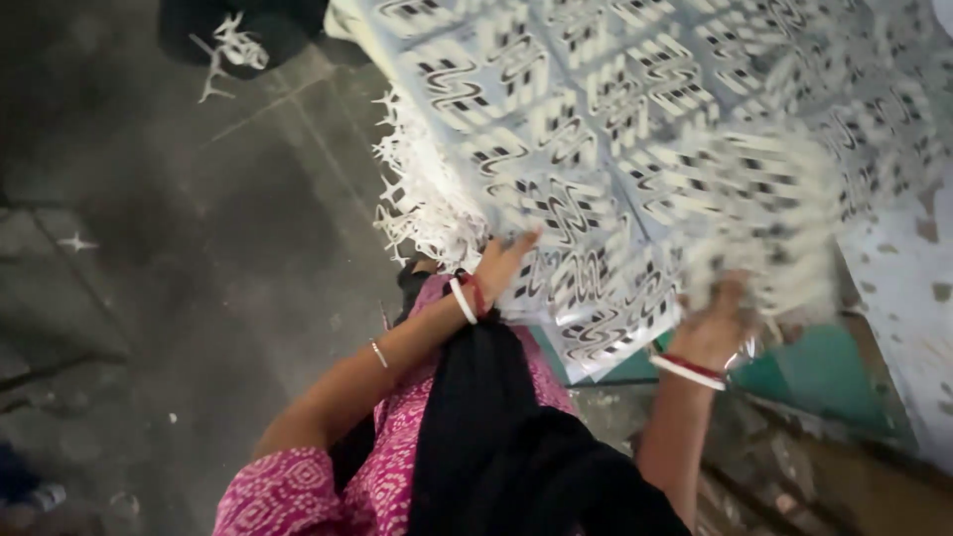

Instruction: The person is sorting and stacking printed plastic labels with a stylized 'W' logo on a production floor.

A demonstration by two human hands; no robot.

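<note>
Head view, left hand flat on zigzag-cut white sheet — right hand gripping its frayed edge

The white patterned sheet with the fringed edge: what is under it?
Under the patterned sheet, a teal surface shows at the near edge beside the right hand. The left hand presses on the sheet. Whatever else lies beneath is covered.

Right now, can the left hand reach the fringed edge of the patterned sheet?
Probably yes. The left hand already rests on the white patterned sheet, and the fringed edge hangs just beside it with nothing between them.
</note>
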